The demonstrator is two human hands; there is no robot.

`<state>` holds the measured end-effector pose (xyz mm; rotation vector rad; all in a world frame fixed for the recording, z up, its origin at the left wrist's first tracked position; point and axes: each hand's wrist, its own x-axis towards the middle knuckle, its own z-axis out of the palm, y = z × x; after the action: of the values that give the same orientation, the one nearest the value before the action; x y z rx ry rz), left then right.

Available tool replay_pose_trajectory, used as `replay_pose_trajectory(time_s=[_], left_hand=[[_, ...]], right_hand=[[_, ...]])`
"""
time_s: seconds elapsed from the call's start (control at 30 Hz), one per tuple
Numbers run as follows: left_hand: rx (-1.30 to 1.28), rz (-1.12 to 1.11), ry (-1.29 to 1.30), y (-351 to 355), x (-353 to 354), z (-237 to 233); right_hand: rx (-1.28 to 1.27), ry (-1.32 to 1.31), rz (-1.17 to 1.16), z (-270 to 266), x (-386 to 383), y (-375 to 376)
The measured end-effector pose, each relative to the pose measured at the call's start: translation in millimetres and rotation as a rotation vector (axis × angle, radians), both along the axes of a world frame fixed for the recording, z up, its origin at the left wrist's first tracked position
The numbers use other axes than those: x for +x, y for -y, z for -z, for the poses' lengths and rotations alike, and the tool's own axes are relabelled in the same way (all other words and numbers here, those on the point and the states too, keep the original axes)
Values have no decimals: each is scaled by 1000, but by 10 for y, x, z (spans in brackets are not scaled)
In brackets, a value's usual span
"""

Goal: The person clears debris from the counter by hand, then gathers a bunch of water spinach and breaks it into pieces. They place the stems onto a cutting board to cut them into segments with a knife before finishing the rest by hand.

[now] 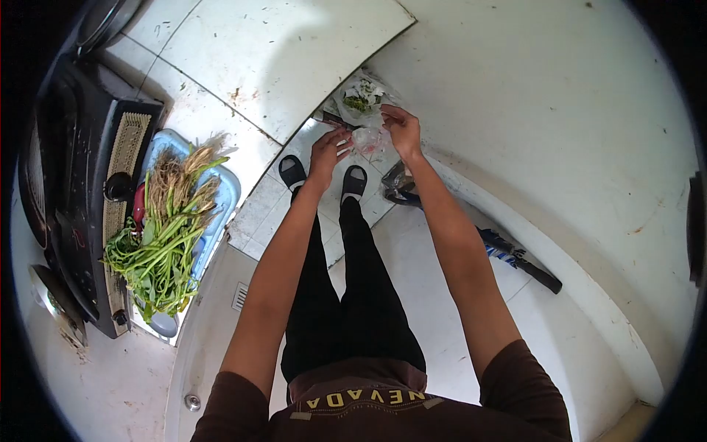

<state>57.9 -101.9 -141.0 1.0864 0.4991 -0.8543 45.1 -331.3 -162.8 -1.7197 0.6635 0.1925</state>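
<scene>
A small clear plastic bag [370,141] with a reddish tint is stretched between my two hands, above the tiled floor. My left hand [329,153] has its fingertips at the bag's left edge, the fingers bent. On the other side, the thumb and fingers of my right hand [403,134] pinch at the bag's upper right edge; the exact contact is too small to make out. Just beyond lies a larger plastic bag [362,97] with green scraps and white bits in it. A dark, long object [335,120] lies beside that bag, partly behind my left hand.
At left, a blue tray [231,193] holds leafy green vegetables [166,250] with roots, next to a black gas stove [81,191]. A white tiled counter [243,59] spans the top. An umbrella [508,254] lies by the curved wall at right, near my slippered feet [354,180].
</scene>
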Motion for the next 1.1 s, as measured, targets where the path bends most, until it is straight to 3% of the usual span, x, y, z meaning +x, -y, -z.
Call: replay_pose_trajectory(time_s=[0.2,0.33,0.43,0.57,0.63,0.77,0.9,1.03,1.1], left_hand=[[100,15,-29,-97,133,-65],[105,4,72,-89,355,217],[77,-67,-40,-12,479,524],[107,28,-38,128,524,877],[83,74,6,221,567,933],[153,117,60,317,687,1584],[128,-162,-98,448,817,1418],[40,-250,-227,519,884,1497],[-41,-287,-196,554,863,1595]], right_hand=[[137,-76,65,-106,132,-87],[170,-142,48,164,272,-186],[23,-154,-52,570,263,-207],[-264,2,-221,1162,307,-265],[-453,38,-307,1006,393,-366],[-295,21,-68,989,605,-435],[-272,84,-93,1233,721,-442],[-399,41,-234,1386,737,-566],[-245,25,-94,1421,725,-689]])
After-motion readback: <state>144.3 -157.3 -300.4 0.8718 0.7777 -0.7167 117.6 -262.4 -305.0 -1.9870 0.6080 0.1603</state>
